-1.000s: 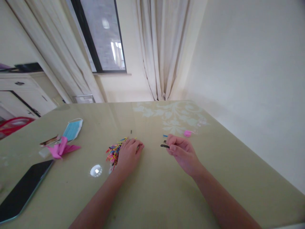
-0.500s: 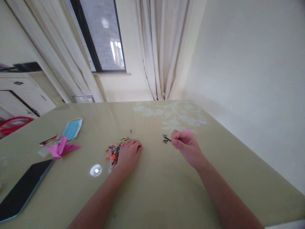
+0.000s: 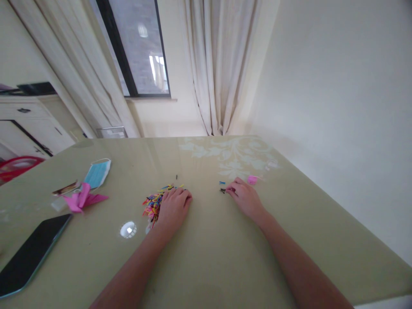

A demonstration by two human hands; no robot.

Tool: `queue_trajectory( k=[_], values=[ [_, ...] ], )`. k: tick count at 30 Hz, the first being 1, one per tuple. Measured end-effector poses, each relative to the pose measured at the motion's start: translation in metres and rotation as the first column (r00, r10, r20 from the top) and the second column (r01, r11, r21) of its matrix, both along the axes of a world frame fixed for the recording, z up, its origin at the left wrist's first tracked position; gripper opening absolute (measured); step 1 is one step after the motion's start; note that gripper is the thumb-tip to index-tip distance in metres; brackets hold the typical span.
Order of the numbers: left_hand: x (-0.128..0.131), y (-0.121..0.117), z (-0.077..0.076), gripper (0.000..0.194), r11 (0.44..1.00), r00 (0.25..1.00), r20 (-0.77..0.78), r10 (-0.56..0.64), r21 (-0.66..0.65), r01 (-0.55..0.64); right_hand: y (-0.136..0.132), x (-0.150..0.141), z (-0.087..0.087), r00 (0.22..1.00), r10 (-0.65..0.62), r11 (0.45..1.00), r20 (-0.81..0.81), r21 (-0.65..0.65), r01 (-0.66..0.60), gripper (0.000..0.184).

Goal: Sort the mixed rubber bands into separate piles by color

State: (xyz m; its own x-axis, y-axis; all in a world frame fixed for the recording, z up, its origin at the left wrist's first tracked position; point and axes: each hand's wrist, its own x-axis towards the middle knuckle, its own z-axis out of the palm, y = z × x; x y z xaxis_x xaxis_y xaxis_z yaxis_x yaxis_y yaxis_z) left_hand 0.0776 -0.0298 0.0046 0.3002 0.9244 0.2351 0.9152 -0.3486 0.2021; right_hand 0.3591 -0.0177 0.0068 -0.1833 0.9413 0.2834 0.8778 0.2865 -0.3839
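A heap of small multicoloured rubber bands (image 3: 152, 206) lies on the table left of centre. My left hand (image 3: 174, 208) rests over its right side, fingers bent and laid loosely on the bands; the fingertips' undersides are hidden. To the right, my right hand (image 3: 246, 198) is down at the tabletop, thumb and fingers pinched on a dark rubber band (image 3: 233, 189). Its fingertips are beside a few black rubber bands (image 3: 222, 190). Just beyond these is a blue rubber band (image 3: 222, 183). One dark band (image 3: 176, 177) lies alone behind the heap.
A pink piece (image 3: 252, 180) lies beyond my right hand. At left are a pink folded-paper bird (image 3: 84, 199), a blue face mask (image 3: 98, 173) and a dark-screened phone or tablet (image 3: 34, 251). A wall (image 3: 337, 107) runs along the table's (image 3: 209, 257) right side.
My right hand has come down and slightly left, bringing the black band it held onto the small black group. The pink piece behind it shows more fully. My left hand stays put.
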Motion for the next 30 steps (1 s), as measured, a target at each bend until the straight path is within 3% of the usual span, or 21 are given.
queue_trajectory(
  k=[12,15,27,30],
  values=[
    [-0.001,0.001,0.001,0.022,1.0,1.0,-0.005,-0.007,-0.013,0.007,-0.001,-0.01,-0.004,0.996,-0.083,0.996,0.013,0.035,0.082,0.017],
    [-0.001,0.001,0.0,0.022,1.0,1.0,-0.002,-0.005,-0.002,0.005,-0.002,-0.013,-0.007,0.998,-0.057,0.998,0.041,0.036,0.055,0.025],
    [-0.002,0.003,-0.001,0.022,1.0,1.0,-0.005,-0.001,-0.01,0.001,0.001,-0.012,-0.011,1.0,-0.015,1.0,0.021,-0.014,0.015,0.02],
    [-0.003,0.005,-0.001,0.019,1.0,0.996,0.088,0.013,0.027,-0.016,-0.001,-0.015,-0.007,0.999,-0.028,1.0,-0.042,0.007,0.029,0.021]
  ],
)
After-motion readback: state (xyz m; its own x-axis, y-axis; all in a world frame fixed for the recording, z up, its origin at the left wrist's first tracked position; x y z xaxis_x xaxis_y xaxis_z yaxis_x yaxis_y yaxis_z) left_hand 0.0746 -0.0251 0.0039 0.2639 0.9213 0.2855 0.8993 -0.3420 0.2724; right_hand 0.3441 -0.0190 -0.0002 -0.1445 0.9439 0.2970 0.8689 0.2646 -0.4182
